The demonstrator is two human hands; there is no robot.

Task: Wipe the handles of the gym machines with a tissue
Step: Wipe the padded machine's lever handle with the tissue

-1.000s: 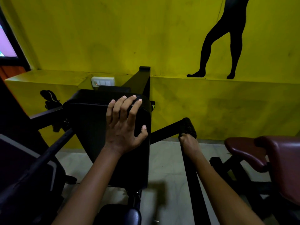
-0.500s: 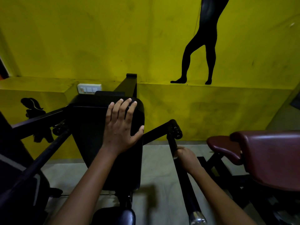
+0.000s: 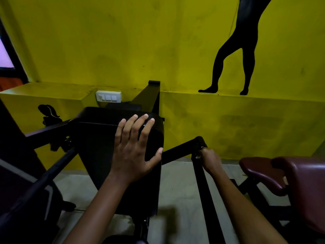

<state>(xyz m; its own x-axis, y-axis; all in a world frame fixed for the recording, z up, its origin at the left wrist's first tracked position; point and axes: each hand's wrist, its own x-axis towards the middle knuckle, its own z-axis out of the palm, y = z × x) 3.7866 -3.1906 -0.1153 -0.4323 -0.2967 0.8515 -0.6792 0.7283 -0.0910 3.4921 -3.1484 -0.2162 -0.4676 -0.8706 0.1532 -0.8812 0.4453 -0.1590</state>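
Head view: left hand (image 3: 133,152) flat, fingers straight on black pad (image 3: 98,138); right hand (image 3: 210,160) grip wraps handle bar (image 3: 204,189), tissue (image 3: 198,157) beneath.

A matte black padded machine rest (image 3: 112,147) and black metal handle bar (image 3: 207,199) stand against a plain yellow wall (image 3: 123,41) bearing a black leg silhouette (image 3: 235,55), beside a glossy maroon padded seat (image 3: 281,175).

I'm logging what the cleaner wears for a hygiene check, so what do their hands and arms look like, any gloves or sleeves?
Both the left hand and the right hand are bare: no gloves, rings, watch or bands show. Both forearms are uncovered to the frame's bottom edge, with no sleeve in view.
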